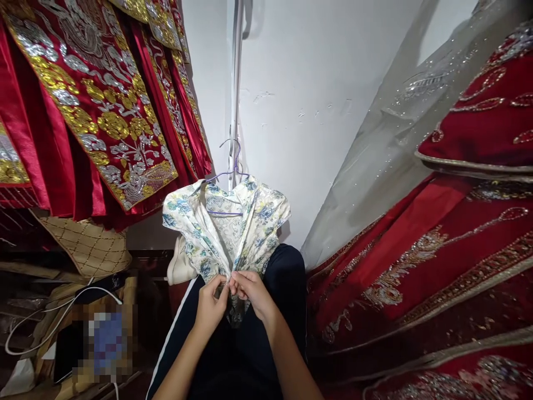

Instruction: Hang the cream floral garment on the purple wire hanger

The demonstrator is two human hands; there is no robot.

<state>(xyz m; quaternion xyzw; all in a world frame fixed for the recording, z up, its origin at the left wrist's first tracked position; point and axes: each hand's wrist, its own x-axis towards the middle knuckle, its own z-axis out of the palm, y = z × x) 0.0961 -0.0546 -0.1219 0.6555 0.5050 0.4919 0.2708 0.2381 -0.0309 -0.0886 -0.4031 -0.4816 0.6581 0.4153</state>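
A floral shirt (pixel 260 222), white with blue and yellow flowers and short sleeves, hangs on a thin purple wire hanger (pixel 225 213) in front of me. Its lower part lies over my dark trousers. My left hand (pixel 211 304) pinches the left front edge of the shirt. Right beside it, my right hand (pixel 252 291) pinches the other front edge, so the fingertips of both hands nearly meet. Above them the front gapes in a V up to the collar. Any button or fastener between the fingers is too small to make out.
Red embroidered garments (pixel 114 128) hang at the left. Red beaded gowns (pixel 395 278) and a sheer sparkly veil (pixel 383 139) fill the right. A white wall (pixel 308 83) with a metal pole (pixel 234 83) stands ahead. A white cable (pixel 37 347) crosses the cluttered lower left.
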